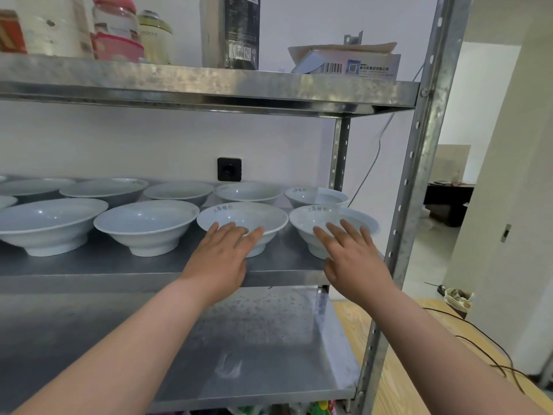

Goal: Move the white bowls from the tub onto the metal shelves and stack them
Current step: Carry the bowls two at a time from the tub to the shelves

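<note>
The left grip (218, 259), a bare hand, is flat and unclenched. Its straight fingers lie over the near rim of the third front bowl (242, 215), and it holds nothing. The right grip (353, 259) is likewise spread wide, fingers splayed across the near rim of the rightmost front bowl (338, 217), thumb low by the bowl's side, nothing clasped. Whether the fingertips press down or merely brush the glaze I cannot tell.

Both bowls stand upright on the middle shelf (119, 268), just beside each other, at the right end of a front row of four. A back row (178, 191) of at least five sits behind, with slivers of more at the left edge. The tub is not in view. By my reading the carrying is largely done while the stacking is not yet begun: every bowl visible stands singly, none nested.

The bowls look like glazed white ceramic, smooth and faintly glossy, with wide flared rims tapering to a narrow foot ring. Several carry grey printed characters inside the rim. The shelf is dull galvanised sheet with a mottled spangle, held by a perforated upright (419, 175). The lower shelf (254, 339) is the same metal, speckled and scuffed. The upper shelf (209, 88) bears jars, a dark carton and a barcoded cardboard box.
</note>
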